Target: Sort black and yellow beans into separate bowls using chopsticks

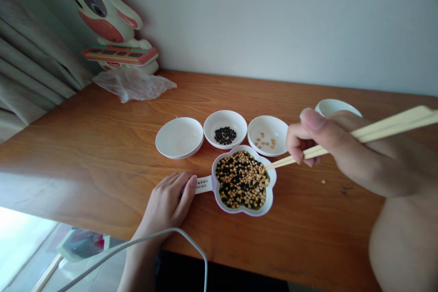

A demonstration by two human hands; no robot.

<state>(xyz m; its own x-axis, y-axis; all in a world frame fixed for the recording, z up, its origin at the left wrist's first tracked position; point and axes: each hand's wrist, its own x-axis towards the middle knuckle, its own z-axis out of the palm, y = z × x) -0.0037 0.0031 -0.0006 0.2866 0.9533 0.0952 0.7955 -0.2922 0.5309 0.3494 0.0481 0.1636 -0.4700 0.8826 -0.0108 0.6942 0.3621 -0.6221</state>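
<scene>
Chopsticks [359,139] sat pinched in the right hand [342,150], tips touching the rim of the flower-shaped bowl [270,200] of mixed beans.

Left hand [167,200] lay flat, fingers together, fingertips [192,181] pressing the bowl's handle tab [204,184] on the wooden table [102,146]. Behind stood three small white dishes: one bare [179,137], one with black beans [225,128], one with yellow beans [268,135]. A fourth dish [337,106] peeked out behind the right hand.

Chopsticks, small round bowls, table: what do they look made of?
Chopsticks: pale, matte, likely bamboo or light wood, uncoated.
Small round bowls: glossy white, smooth; ceramic or hard plastic, cannot tell which.
Table: orange-brown wood grain under a sheen, so varnished wood or wood-look laminate.
</scene>
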